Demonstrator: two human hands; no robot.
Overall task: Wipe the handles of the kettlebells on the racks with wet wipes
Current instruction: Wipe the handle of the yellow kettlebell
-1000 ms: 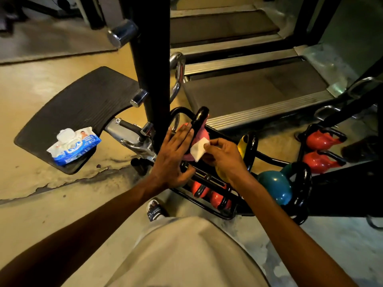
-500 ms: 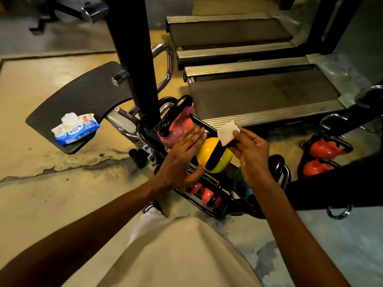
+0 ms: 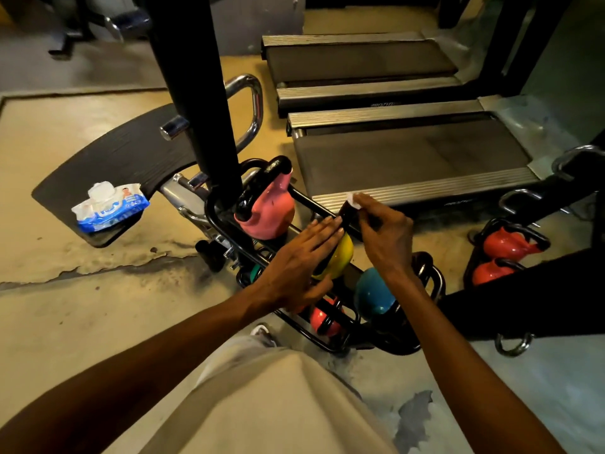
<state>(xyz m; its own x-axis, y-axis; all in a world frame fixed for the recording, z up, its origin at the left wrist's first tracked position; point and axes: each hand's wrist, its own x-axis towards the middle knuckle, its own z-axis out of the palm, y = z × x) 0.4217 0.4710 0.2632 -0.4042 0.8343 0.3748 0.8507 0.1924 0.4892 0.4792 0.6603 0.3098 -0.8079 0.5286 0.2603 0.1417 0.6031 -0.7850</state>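
Pinching wet wipe [image 3: 353,198] on yellow kettlebell [image 3: 337,260] handle, right hand [image 3: 386,239], left hand [image 3: 299,265] flat, black post [image 3: 196,93] seemingly alongside.

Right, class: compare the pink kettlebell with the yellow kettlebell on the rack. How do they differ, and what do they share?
The pink kettlebell stands untouched; the yellow kettlebell has the left hand lying flat on it. The pink one's black handle is bare; on the yellow one's handle the right hand presses a wet wipe. The pink one sits further along the rack from the person. Both have black handles and share the rack.
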